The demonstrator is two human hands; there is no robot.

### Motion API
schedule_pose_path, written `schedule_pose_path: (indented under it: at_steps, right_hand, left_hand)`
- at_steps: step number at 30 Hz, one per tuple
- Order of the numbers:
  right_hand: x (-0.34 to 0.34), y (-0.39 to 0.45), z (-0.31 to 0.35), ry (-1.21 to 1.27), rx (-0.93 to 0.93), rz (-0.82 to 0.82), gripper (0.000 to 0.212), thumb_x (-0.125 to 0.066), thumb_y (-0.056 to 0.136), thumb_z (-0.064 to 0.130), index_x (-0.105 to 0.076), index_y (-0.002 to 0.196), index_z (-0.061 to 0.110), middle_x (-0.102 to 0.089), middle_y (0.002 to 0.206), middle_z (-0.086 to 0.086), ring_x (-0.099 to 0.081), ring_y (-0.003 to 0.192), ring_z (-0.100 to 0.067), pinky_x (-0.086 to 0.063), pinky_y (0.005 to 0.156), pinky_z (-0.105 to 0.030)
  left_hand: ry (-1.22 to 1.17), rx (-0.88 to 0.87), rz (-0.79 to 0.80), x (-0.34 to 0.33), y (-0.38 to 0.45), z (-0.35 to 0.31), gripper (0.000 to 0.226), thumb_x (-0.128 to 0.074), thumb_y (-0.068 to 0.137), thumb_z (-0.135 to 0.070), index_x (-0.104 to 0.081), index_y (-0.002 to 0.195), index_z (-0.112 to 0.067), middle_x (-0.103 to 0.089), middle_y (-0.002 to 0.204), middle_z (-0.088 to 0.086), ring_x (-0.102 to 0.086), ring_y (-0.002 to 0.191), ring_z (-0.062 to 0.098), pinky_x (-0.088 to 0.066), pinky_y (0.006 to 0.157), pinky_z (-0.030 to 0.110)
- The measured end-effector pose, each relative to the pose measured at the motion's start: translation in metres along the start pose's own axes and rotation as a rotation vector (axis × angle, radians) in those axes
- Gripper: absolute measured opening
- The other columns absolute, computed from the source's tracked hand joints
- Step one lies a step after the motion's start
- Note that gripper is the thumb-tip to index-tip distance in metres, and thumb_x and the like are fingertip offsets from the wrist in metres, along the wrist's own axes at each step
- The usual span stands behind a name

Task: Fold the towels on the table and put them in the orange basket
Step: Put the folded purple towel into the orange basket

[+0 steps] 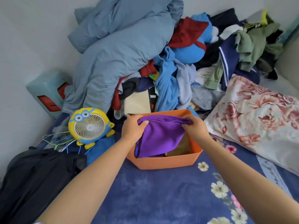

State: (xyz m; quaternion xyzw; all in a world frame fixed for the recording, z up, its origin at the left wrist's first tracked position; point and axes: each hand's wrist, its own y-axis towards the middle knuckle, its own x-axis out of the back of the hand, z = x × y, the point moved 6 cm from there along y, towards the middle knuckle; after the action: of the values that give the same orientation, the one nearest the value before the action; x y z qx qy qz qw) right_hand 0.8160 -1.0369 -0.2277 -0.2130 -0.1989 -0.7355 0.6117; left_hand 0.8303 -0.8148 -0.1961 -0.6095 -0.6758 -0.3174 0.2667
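Over the orange basket (163,162) on blue floral bedding (161,191): purple towel (160,136), folded, plain, stitched top hem running left-right, body hanging into the basket. My left hand (131,128) and right hand (195,126) pinch its upper corners.

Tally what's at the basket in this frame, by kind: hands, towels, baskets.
Hands: 2, left hand and right hand, both gripping the towel
Purple towel: 1
Orange basket: 1
Total: 4
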Motion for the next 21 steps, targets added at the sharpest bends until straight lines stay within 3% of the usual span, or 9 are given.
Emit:
schedule_pose_path:
  at_steps: [3, 7, 9, 13, 18, 21]
  right_hand:
    - [-0.005, 0.036, -0.012, -0.019, -0.008, 0.065, 0.025, -0.057, 0.080, -0.001, -0.060, 0.104, 0.003, -0.062, 0.108, -0.018, -0.056, 0.102, -0.030, -0.037, 0.081, -0.027]
    - [-0.020, 0.081, -0.035, -0.052, -0.031, 0.143, 0.028, -0.051, 0.086, 0.001, -0.055, 0.113, 0.005, -0.060, 0.113, -0.017, -0.054, 0.103, -0.027, -0.030, 0.073, -0.017]
    - [-0.033, 0.102, -0.055, -0.096, -0.038, 0.193, 0.028, -0.048, 0.088, 0.000, -0.053, 0.115, 0.002, -0.058, 0.115, -0.018, -0.051, 0.097, -0.022, -0.028, 0.069, -0.017]
    - [-0.061, 0.130, -0.106, -0.240, -0.118, 0.273, 0.025, -0.043, 0.091, 0.002, -0.048, 0.114, -0.005, -0.057, 0.114, -0.024, -0.053, 0.100, -0.030, -0.027, 0.071, -0.029]
    - [-0.105, 0.147, -0.175, -0.503, -0.275, 0.451, 0.028, -0.041, 0.093, 0.010, -0.044, 0.118, -0.002, -0.055, 0.120, -0.027, -0.051, 0.112, -0.035, -0.028, 0.079, -0.032]
    - [-0.123, 0.156, -0.194, -0.582, -0.286, 0.423, 0.028, -0.043, 0.091, 0.007, -0.044, 0.118, -0.003, -0.058, 0.116, -0.027, -0.053, 0.110, -0.037, -0.033, 0.080, -0.034]
  left_hand:
    - [0.079, 0.013, 0.123, -0.023, 0.039, 0.013, 0.028, -0.056, 0.088, -0.024, -0.062, 0.110, -0.007, -0.066, 0.108, 0.011, -0.058, 0.102, 0.029, -0.039, 0.078, 0.026]
    - [0.098, 0.041, 0.223, -0.066, 0.082, 0.032, 0.029, -0.052, 0.090, -0.025, -0.059, 0.111, -0.007, -0.066, 0.110, 0.012, -0.058, 0.104, 0.029, -0.041, 0.086, 0.026]
    - [0.045, 0.067, 0.267, -0.096, 0.099, 0.043, 0.025, -0.052, 0.091, -0.019, -0.061, 0.107, -0.002, -0.065, 0.107, 0.014, -0.057, 0.103, 0.029, -0.033, 0.073, 0.017]
    - [0.000, 0.206, 0.413, -0.165, 0.114, 0.078, 0.024, -0.047, 0.094, -0.018, -0.059, 0.101, 0.000, -0.063, 0.108, 0.018, -0.056, 0.102, 0.031, -0.041, 0.083, 0.031]
    - [-0.012, 0.389, 0.541, -0.244, 0.113, 0.131, 0.024, -0.048, 0.094, -0.023, -0.057, 0.088, -0.001, -0.060, 0.099, 0.022, -0.058, 0.095, 0.032, -0.051, 0.085, 0.043]
    - [-0.049, 0.461, 0.548, -0.274, 0.115, 0.151, 0.023, -0.049, 0.093, -0.024, -0.055, 0.084, -0.004, -0.057, 0.090, 0.019, -0.058, 0.092, 0.032, -0.053, 0.082, 0.043]
